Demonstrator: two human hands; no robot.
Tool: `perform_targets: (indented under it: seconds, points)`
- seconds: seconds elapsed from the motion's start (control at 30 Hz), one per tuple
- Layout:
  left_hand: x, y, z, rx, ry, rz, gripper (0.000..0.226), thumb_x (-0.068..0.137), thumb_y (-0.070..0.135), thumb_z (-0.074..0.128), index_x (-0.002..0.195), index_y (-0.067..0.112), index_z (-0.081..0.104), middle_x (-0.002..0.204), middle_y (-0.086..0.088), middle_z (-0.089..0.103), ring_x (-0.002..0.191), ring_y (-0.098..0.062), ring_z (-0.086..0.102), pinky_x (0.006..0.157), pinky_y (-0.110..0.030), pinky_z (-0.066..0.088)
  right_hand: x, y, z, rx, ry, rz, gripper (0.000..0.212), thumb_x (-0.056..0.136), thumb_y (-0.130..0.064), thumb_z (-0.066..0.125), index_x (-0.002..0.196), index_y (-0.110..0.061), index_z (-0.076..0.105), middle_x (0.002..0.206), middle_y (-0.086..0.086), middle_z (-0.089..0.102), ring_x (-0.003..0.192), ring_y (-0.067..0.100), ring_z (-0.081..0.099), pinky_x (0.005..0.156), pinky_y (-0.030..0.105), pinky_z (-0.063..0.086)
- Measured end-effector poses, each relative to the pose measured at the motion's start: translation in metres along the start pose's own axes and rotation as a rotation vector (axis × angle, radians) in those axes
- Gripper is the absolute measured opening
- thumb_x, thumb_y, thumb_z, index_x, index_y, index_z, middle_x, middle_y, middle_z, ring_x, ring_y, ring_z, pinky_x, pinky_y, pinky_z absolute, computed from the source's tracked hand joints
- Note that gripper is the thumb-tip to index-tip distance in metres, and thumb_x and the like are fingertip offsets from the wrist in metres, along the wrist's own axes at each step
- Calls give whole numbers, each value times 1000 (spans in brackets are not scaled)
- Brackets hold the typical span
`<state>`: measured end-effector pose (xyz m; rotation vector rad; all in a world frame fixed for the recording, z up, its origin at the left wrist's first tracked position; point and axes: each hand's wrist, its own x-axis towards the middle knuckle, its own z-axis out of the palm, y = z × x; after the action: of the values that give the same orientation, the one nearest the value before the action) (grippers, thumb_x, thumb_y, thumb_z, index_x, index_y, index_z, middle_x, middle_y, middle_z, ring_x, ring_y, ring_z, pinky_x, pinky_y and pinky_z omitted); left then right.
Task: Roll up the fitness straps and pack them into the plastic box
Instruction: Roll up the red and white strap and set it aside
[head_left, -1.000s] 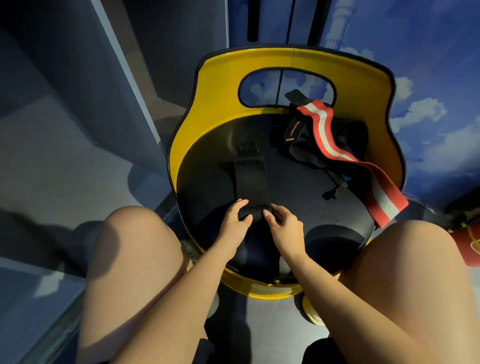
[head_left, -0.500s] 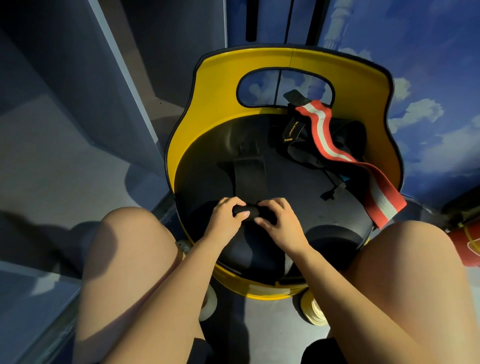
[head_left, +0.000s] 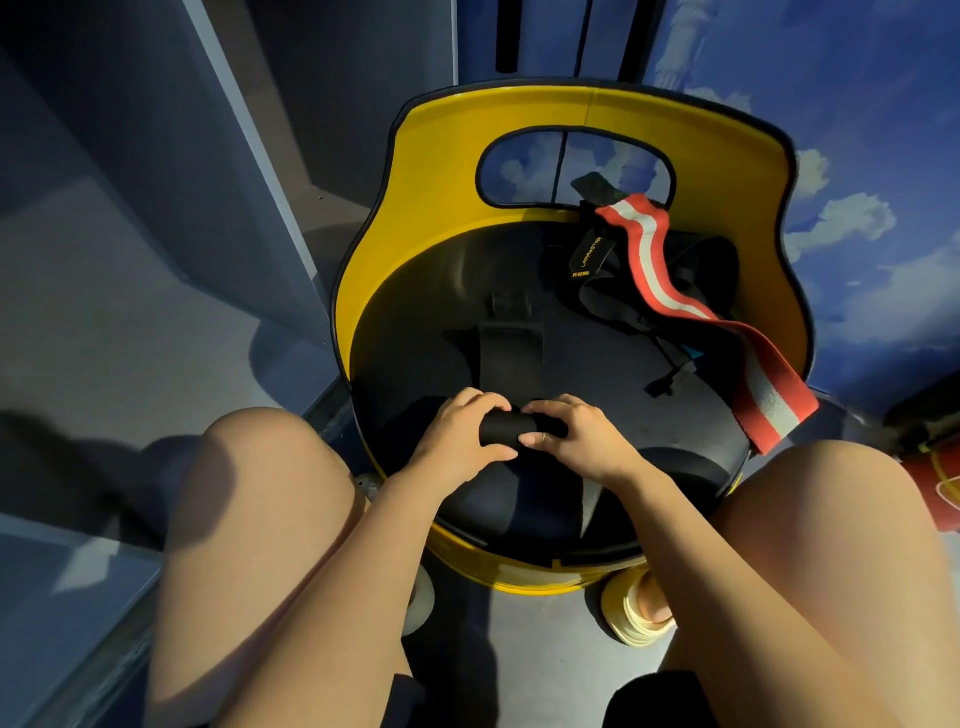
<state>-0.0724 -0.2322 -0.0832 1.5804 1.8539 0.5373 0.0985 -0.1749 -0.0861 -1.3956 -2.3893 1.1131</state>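
**Black strap rolling up, roll grown thicker**

Grown since a second ago from a flat folded end into a plump black roll (head_left: 506, 427), low in the middle of the frame on the dark seat (head_left: 415, 332) of the yellow chair (head_left: 441, 171). Gripped at its two ends: left hand (head_left: 460, 434) curled over the left end, right hand (head_left: 576, 436) curled over the right, thumbs underneath. Shortened too, the flat unrolled tail (head_left: 511, 358), running up toward centre frame. Judged from that: first strap roughly half rolled, more turns needed before packing.

Farther out, upper right of the seat, a red-and-white strap (head_left: 670, 291) draped over a tangle of black straps (head_left: 592, 254), its end hanging past the seat edge; all unrolled. No plastic box seen anywhere. Bare knees at both lower sides, a sandalled foot (head_left: 641, 608) below the chair. Nothing blocking the rolling path.
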Motion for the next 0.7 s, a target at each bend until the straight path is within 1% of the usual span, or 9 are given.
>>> perform_targets:
  seconds: [0.13, 0.2, 0.27, 0.33, 0.43, 0.5, 0.57, 0.63, 0.7]
  points:
    - [1, -1, -2, 20, -21, 10, 36, 81, 23, 70, 114, 27, 56, 118, 6, 49, 110, -16, 45, 86, -26, 36, 1, -1, -5, 9, -54, 36, 42, 89, -35, 61, 129, -21, 55, 110, -2, 48, 111, 18, 49, 87, 19, 32]
    - [2, -1, -5, 10, -60, 7, 35, 83, 26, 68, 116, 28, 56, 117, 6, 51, 109, -16, 47, 87, -28, 39, 0, 0, -4, -14, -46, 31, 43, 90, -37, 59, 130, -20, 55, 110, -2, 45, 113, 18, 48, 89, 19, 33]
    - [3, -1, -8, 7, -95, -3, 34, 85, 29, 66, 118, 28, 56, 118, 6, 51, 109, -16, 49, 87, -29, 41, -2, 1, -2, -42, -5, -17, 43, 90, -37, 58, 130, -19, 56, 115, -2, 45, 116, 17, 47, 95, 19, 33]
    - [4, 0, -10, 6, -120, -33, 36, 87, 32, 63, 122, 29, 54, 123, 4, 50, 113, -18, 49, 89, -30, 42, -5, 1, 1, -54, 43, -92, 43, 90, -36, 60, 129, -21, 56, 118, -2, 48, 116, 15, 47, 98, 22, 36]
    - [6, 1, -11, 30, -147, -77, 44, 89, 36, 59, 131, 28, 48, 134, -1, 45, 124, -20, 42, 96, -31, 36, -7, 0, 3, -113, 35, -171, 49, 85, -35, 66, 130, -24, 52, 120, -1, 49, 113, 16, 48, 96, 24, 39]
    - [8, 1, -12, 31, -177, -98, 46, 90, 38, 57, 134, 27, 47, 134, -2, 44, 124, -20, 42, 92, -28, 34, -7, 2, 4, -110, 18, -176, 49, 83, -32, 69, 129, -24, 52, 121, 0, 51, 113, 16, 49, 94, 23, 39]
    - [9, -1, -11, 24, -203, -117, 46, 90, 42, 56, 133, 28, 48, 132, -3, 46, 120, -19, 45, 90, -27, 36, -6, 3, 3, -50, -1, -156, 47, 83, -32, 69, 127, -23, 54, 119, 1, 54, 112, 17, 50, 93, 20, 38]
    - [9, -3, -9, 30, -204, -115, 43, 91, 43, 53, 131, 27, 50, 129, -1, 46, 120, -18, 43, 93, -28, 37, -5, 2, 1, -14, -26, -138, 44, 85, -33, 67, 126, -23, 55, 119, 2, 56, 112, 16, 51, 91, 17, 35]
    - [8, -2, -6, 21, -164, -90, 41, 92, 41, 52, 130, 26, 52, 128, 5, 44, 123, -16, 39, 95, -28, 36, -4, 2, -2, 9, -50, -117, 42, 86, -33, 65, 126, -23, 55, 122, 1, 56, 115, 13, 49, 91, 16, 32]
